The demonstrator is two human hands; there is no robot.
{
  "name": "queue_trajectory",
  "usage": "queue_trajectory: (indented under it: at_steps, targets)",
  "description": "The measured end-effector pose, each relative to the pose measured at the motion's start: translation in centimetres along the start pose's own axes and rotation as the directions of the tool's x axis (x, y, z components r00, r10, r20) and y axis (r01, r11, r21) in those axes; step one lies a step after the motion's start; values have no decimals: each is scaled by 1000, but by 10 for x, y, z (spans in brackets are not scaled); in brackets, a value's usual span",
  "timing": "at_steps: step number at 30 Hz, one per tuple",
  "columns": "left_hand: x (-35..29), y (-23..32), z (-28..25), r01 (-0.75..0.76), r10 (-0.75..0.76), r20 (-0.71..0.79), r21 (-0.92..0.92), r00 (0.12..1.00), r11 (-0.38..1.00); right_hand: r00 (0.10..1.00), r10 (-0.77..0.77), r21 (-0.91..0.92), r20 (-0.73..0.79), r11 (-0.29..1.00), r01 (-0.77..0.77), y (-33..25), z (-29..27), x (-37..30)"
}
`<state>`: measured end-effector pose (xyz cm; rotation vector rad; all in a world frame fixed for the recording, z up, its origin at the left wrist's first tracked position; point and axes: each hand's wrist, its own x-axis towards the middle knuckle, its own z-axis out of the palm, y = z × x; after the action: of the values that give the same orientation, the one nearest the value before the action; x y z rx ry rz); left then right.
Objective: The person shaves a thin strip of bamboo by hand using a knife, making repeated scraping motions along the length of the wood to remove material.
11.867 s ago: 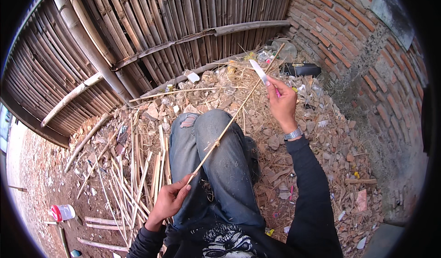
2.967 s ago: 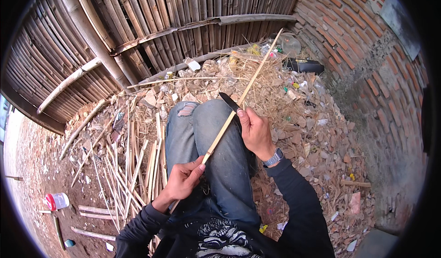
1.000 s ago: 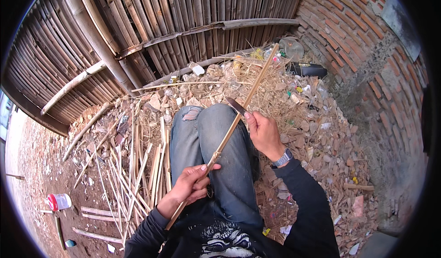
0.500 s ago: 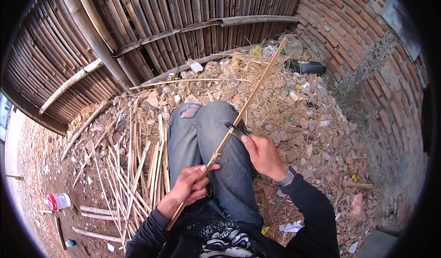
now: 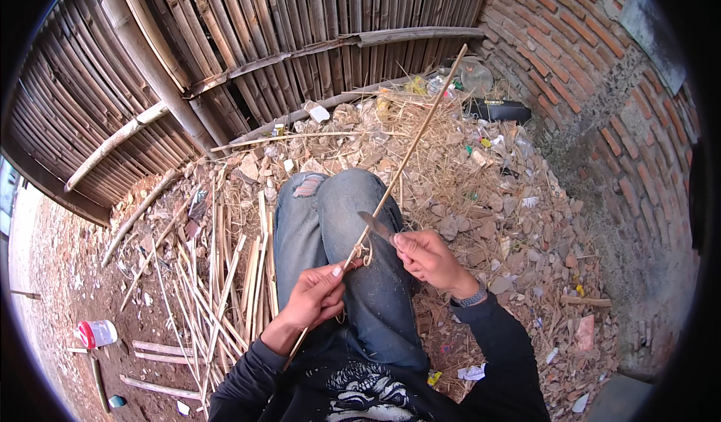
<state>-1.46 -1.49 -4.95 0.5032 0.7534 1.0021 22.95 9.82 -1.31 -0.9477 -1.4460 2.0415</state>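
Observation:
A long thin bamboo strip (image 5: 414, 141) slants across my right thigh, its far end reaching up toward the rubbish heap. My left hand (image 5: 317, 296) is closed around its lower part, near the lap. My right hand (image 5: 433, 260) grips a knife (image 5: 378, 227) whose handle is hidden in the fist. The short, broad blade lies against or just over the strip, above the knee; contact is hard to make out. Curled shavings (image 5: 364, 254) cling to the strip between the blade and my left hand.
Split bamboo strips (image 5: 225, 287) lie piled left of my legs. Beyond my knees spreads rubble with straw (image 5: 420, 122). A bamboo wall (image 5: 300, 24) stands ahead, a brick wall (image 5: 571, 54) at the right. A red-and-white tub (image 5: 98, 333) lies at the far left.
The knife has come down the strip toward my left hand, and more curled shavings show. The strip now looks thinner to view, and its far end sits slightly lower.

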Motion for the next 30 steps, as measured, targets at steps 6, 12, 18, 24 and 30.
queue_trajectory:
  at_steps: [6,12,18,24,30]
  targets:
    - [-7,1,17,-151,184,-28,457,983,877,884,-461,-607,-72,724,328,-31,19,13]
    - [-2,-5,21,-199,305,-89,579,948,790,845,-535,-684,-2,617,389,-17,24,21]
    - [4,-9,25,-177,329,-164,585,930,791,807,-589,-793,45,470,387,-15,32,14]
    - [7,-14,23,-184,257,-131,409,957,894,860,-510,-662,17,638,392,-8,30,-5]
    - [24,-4,31,-263,266,-234,45,935,964,890,-309,-193,336,902,386,10,35,-32]
